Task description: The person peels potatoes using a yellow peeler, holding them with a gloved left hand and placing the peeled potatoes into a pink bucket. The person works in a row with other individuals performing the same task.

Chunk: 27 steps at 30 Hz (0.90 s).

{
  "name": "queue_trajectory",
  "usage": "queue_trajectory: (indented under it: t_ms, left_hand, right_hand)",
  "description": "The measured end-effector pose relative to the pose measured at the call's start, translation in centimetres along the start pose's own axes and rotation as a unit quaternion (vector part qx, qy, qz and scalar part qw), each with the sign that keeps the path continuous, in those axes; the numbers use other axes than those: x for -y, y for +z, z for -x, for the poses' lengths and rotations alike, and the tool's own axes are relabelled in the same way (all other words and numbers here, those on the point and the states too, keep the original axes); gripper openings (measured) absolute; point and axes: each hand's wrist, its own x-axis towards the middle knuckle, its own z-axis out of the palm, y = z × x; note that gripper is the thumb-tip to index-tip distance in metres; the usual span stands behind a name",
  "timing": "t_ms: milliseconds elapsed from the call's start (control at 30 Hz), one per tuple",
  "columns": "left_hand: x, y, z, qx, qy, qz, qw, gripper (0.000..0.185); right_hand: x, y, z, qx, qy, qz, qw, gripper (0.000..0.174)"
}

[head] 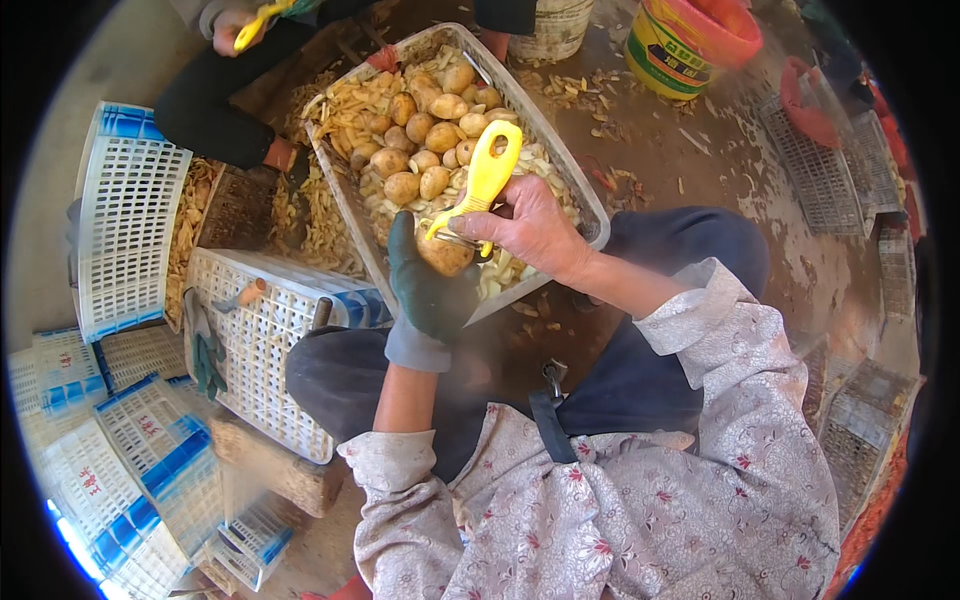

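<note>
My left hand (435, 296), in a dark green-coated work glove, grips a potato (444, 257) over the near end of a large plastic tub (589, 202). Bare, my right hand (541, 229) holds a yellow vegetable peeler (489, 169), its handle tilted up and away from me. The peeler's blade end lies at the upper side of the potato; whether it touches the skin I cannot tell. Several unpeeled potatoes (442, 137) are heaped inside the tub on a bed of peelings (352, 109).
A co-worker's hand (234, 31) holds another yellow peeler (259, 24) at upper left. White plastic crates (135, 225) crowd the left side. On an upturned crate (262, 337) lie a knife (244, 294) and a glove (204, 345). A yellow bucket (667, 56) stands at upper right.
</note>
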Motion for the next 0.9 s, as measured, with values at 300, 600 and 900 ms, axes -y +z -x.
queue_trajectory:
  t_ms: [300, 600, 900]
  left_hand:
    - [-4.0, 1.2, 2.7, 0.032, -0.12, 0.13, 0.984, 0.044]
    - [-2.1, -2.0, 1.5, 0.013, 0.038, -0.048, 0.998, 0.036]
    - [-2.3, -2.5, 2.5, 0.012, -0.1, 0.15, 0.983, 0.044]
  right_hand:
    - [-0.5, 0.8, -1.2, 0.058, 0.092, 0.02, 0.994, 0.027]
    - [-3.4, -1.4, -4.0, -0.019, 0.081, 0.211, 0.974, 0.021]
    - [-0.6, 0.6, -2.3, 0.004, 0.123, 0.003, 0.992, 0.026]
